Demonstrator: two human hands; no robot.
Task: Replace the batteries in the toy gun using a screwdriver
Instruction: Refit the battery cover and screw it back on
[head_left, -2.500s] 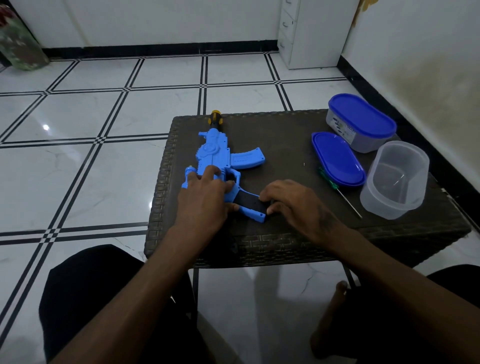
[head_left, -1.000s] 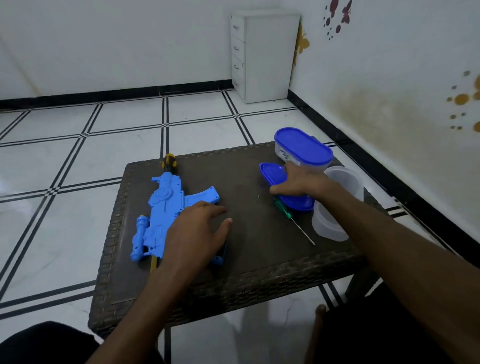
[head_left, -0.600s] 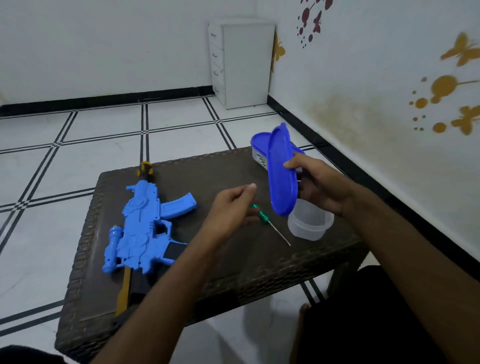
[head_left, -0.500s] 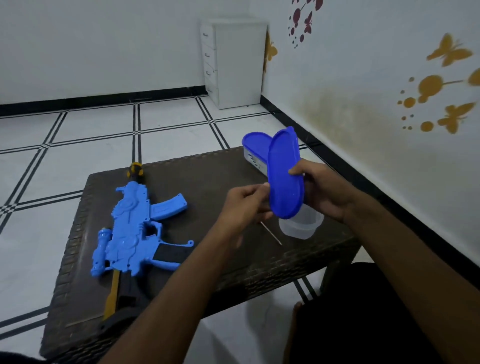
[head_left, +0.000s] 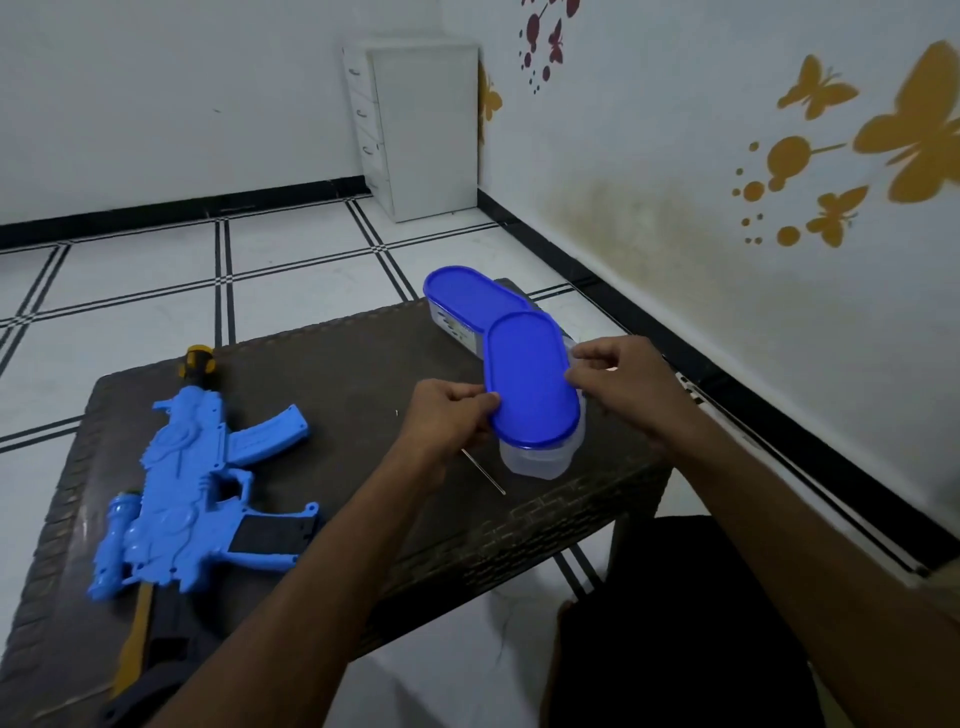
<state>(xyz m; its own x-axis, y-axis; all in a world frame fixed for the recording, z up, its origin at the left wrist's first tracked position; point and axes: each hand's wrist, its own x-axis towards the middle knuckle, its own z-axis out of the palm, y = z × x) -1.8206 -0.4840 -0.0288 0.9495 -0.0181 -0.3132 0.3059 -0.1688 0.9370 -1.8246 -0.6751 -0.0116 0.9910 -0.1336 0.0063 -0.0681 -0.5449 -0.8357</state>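
Observation:
The blue toy gun (head_left: 192, 493) lies flat on the left part of the dark woven table (head_left: 337, 374), its black battery cover facing up near the grip. A blue oval lid (head_left: 530, 379) sits on top of a clear plastic container (head_left: 540, 460) at the table's right side. My left hand (head_left: 447, 415) pinches the lid's near-left edge. My right hand (head_left: 618, 379) pinches its right edge. The screwdriver's metal shaft (head_left: 485, 473) pokes out below my left hand; its handle is hidden.
A second container with a blue lid (head_left: 467, 299) stands behind the first one. A white drawer unit (head_left: 421, 130) is in the room's corner. A wall runs close along the table's right side. My dark-clothed knees are at the table's front edge.
Both hands left the gun. My right hand picked up the blue lid, my left joined it, and the lid went from upright to lying flat on the clear container.

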